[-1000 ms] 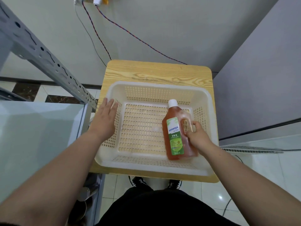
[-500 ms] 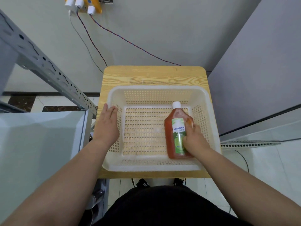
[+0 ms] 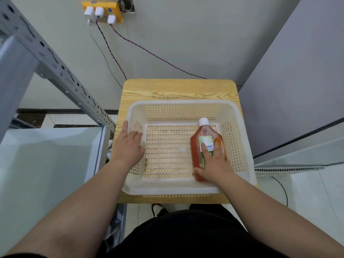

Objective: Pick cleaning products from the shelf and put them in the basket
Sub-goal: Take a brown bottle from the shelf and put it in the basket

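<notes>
A white perforated plastic basket (image 3: pixel 182 106) sits on a small wooden table (image 3: pixel 178 90). Inside it, on the right side, an orange-brown bottle (image 3: pixel 204 133) with a white cap and green label lies flat, cap pointing away from me. My right hand (image 3: pixel 214 164) rests on top of the bottle's lower half with the fingers spread straight over the label. My left hand (image 3: pixel 128 146) lies over the basket's left rim, fingers hooked loosely on the edge.
A grey metal shelf upright (image 3: pixel 55 66) slants across the left, with a pale glass shelf surface (image 3: pixel 46 164) below it. A grey cabinet (image 3: pixel 297 81) stands to the right. Cables (image 3: pixel 149 51) run down the wall from a yellow power strip (image 3: pixel 101 8).
The bottle went from held by its handle to lying flat on the basket floor, and my right hand flattened on top of it. My left hand stayed on the basket's left rim.
</notes>
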`<act>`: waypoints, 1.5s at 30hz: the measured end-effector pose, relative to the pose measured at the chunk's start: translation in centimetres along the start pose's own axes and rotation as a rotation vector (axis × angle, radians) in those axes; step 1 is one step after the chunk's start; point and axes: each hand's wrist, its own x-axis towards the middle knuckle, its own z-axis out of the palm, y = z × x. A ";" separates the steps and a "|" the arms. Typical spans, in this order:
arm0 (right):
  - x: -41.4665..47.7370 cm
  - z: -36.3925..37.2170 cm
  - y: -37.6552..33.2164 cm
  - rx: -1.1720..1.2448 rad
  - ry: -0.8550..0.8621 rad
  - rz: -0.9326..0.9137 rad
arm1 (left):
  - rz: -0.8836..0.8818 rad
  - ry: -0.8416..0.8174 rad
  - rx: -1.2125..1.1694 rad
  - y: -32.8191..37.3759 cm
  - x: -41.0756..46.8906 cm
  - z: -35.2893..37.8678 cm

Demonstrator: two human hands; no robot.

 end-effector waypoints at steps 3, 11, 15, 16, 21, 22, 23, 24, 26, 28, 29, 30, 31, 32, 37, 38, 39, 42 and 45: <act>0.1 -0.6 0.4 -0.022 -0.034 -0.027 | -0.107 -0.114 -0.099 0.6 -0.4 -0.4; -1.1 -2.8 6.4 -0.214 0.153 -0.431 | 0.051 -0.209 -0.553 13.4 -9.0 -2.7; -1.9 -3.1 9.7 -0.319 0.134 -0.539 | -0.003 -0.157 -0.480 17.3 -9.6 -3.2; -1.8 -3.2 10.0 -0.337 0.146 -0.566 | -0.040 -0.150 -0.462 17.6 -9.3 -3.2; -1.3 -3.9 10.8 -0.298 0.191 -0.621 | -0.123 -0.096 -0.382 18.5 -8.0 -3.4; -1.2 -4.0 11.0 -0.291 0.183 -0.629 | -0.136 -0.100 -0.383 18.7 -7.9 -3.6; -1.1 -4.3 11.1 -0.288 0.166 -0.639 | -0.150 -0.113 -0.389 18.9 -7.9 -3.9; -1.0 -4.5 11.2 -0.293 0.143 -0.649 | -0.162 -0.135 -0.395 19.0 -7.9 -4.4; -1.0 -5.1 11.1 -0.327 0.063 -0.667 | -0.190 -0.187 -0.386 19.5 -8.1 -5.7; -1.1 -5.9 10.6 -0.368 -0.049 -0.686 | -0.254 -0.215 -0.405 20.2 -8.7 -6.9; -1.2 -6.2 10.2 -0.384 -0.094 -0.704 | -0.301 -0.201 -0.443 20.6 -9.4 -7.3; -1.3 -6.5 9.5 -0.398 -0.127 -0.728 | -0.351 -0.171 -0.483 20.8 -10.2 -7.7; -1.6 -6.9 8.6 -0.403 -0.140 -0.760 | -0.398 -0.126 -0.513 20.9 -11.4 -8.0; -2.1 -7.2 7.5 -0.394 -0.133 -0.808 | -0.443 -0.073 -0.528 20.8 -12.8 -8.4; -6.8 -8.5 0.0 -0.431 -0.011 -1.117 | -0.703 0.084 -0.508 17.2 -20.5 -13.1; -8.0 -8.8 -1.8 -0.453 0.013 -1.178 | -0.753 0.108 -0.486 16.1 -22.1 -14.3; -9.4 -9.1 -3.6 -0.468 0.042 -1.238 | -0.794 0.132 -0.467 15.0 -23.7 -15.4; -14.1 -10.4 -8.7 -0.470 0.144 -1.374 | -0.893 0.226 -0.431 12.4 -29.0 -17.9; -19.2 -12.2 -12.9 -0.436 0.231 -1.476 | -0.970 0.298 -0.395 10.4 -33.9 -19.5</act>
